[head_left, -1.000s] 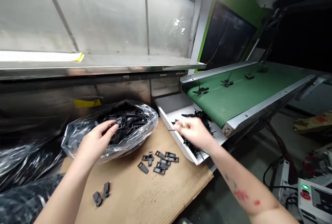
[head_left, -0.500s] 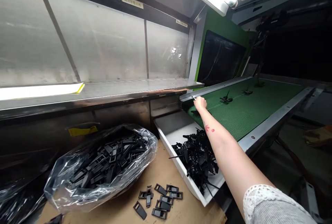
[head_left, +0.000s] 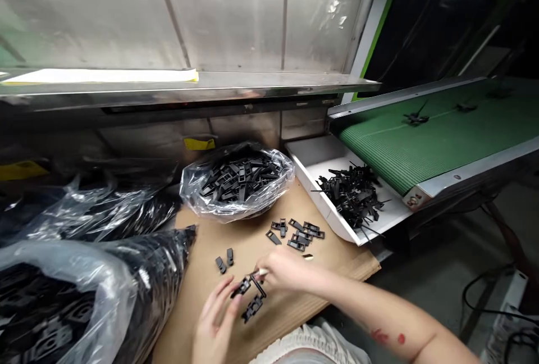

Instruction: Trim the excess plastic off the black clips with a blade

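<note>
My right hand [head_left: 280, 269] is closed on a black moulded sprue [head_left: 258, 285] above the cardboard. Slim white pieces show at its fingertips and beside the hand; I cannot tell whether they are one tool. Two black plastic parts hang from the sprue, the lower one [head_left: 253, 309] free. The upper part [head_left: 241, 287] lies between the thumb and fingertips of my left hand [head_left: 217, 313]. Just beyond the hands, two small loose black parts [head_left: 225, 260] rest on the cardboard. Several flat black plastic clips [head_left: 301, 235] lie farther right.
Behind the cardboard [head_left: 202, 240] stands a clear bag [head_left: 189, 184] of black clips. A white tray [head_left: 309, 206] holds tangled black mouldings below the green conveyor [head_left: 387, 145], which carries more mouldings. Filled plastic bags [head_left: 105, 274] crowd the left. A metal shelf [head_left: 252, 80] runs along the back.
My right hand has come back from the conveyor's end to the cardboard, now with a black sprue. My left hand has entered the view. The camera has turned left and down.
</note>
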Motion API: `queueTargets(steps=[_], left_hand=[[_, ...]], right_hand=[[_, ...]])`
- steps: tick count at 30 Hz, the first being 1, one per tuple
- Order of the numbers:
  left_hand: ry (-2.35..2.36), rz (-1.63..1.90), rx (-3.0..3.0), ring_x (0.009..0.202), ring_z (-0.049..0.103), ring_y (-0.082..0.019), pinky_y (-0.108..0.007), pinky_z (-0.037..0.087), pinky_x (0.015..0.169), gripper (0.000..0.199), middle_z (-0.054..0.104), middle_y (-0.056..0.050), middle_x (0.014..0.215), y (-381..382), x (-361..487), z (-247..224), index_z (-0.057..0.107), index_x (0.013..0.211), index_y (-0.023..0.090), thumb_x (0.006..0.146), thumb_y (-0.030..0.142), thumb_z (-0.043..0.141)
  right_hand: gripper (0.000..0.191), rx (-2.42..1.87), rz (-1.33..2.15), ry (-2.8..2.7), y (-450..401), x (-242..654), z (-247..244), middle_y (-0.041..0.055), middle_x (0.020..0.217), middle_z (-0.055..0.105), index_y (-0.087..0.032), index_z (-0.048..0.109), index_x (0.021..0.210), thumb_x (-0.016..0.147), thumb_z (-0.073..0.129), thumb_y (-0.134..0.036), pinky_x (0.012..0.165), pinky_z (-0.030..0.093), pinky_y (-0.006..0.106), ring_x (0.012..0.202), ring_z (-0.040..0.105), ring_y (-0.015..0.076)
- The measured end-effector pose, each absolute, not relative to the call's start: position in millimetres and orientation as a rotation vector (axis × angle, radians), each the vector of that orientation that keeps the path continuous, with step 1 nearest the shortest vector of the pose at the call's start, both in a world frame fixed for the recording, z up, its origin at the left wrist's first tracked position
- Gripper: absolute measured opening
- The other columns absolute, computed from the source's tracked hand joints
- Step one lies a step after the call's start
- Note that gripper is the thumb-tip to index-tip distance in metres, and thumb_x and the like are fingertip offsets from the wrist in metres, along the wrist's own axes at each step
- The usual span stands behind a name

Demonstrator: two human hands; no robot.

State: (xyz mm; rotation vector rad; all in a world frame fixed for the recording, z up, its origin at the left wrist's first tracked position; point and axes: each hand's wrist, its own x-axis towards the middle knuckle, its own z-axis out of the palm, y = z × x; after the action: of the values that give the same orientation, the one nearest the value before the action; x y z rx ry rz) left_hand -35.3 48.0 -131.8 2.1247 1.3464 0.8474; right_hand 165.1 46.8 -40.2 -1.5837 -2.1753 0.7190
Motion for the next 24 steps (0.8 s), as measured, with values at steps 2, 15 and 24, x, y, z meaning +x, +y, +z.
queueTargets(steps=[2, 15, 24], left_hand=[[1.275, 0.766, 2.236, 0.094, 0.064, -0.026, -0.036, 0.054, 0.078, 0.027, 0.068, -0.008, 0.103, 47.2, -36.1, -153.1, 0.071, 0.083, 0.022, 0.075, 0.041, 0.053], [1.067, 0.674, 2.605, 0.105, 0.058, -0.028, -0.049, 0.044, 0.09, 0.026, 0.061, -0.014, 0.116, 33.7, -47.8, -210.0, 0.067, 0.094, 0.018, 0.081, 0.026, 0.047], [0.966, 0.691, 2.687, 0.096, 0.062, -0.029, -0.049, 0.047, 0.085, 0.031, 0.064, -0.013, 0.11, 48.9, -57.7, -208.6, 0.068, 0.09, 0.019, 0.083, 0.036, 0.044]], right_hand=[[0.014, -1.607, 0.774, -2.222, 44.4, 142.0, -72.3, 0.0079, 0.076, 0.071, -0.014, 0.07, 0.075, 0.074, 0.057, -0.009, 0.063, 0.046, 0.024, 0.073, 0.065, 0.0194], [0.026, -1.813, 1.107, -1.806, 32.3, 111.7, -136.6, 0.0071, 0.112, 0.055, -0.015, 0.053, 0.11, 0.088, 0.05, -0.029, 0.08, 0.048, 0.039, 0.095, 0.057, 0.0194], [0.027, -1.837, 1.138, -1.101, 12.8, 181.1, -136.5, 0.0071, 0.108, 0.056, -0.014, 0.052, 0.111, 0.088, 0.05, -0.028, 0.074, 0.05, 0.037, 0.089, 0.058, 0.018]])
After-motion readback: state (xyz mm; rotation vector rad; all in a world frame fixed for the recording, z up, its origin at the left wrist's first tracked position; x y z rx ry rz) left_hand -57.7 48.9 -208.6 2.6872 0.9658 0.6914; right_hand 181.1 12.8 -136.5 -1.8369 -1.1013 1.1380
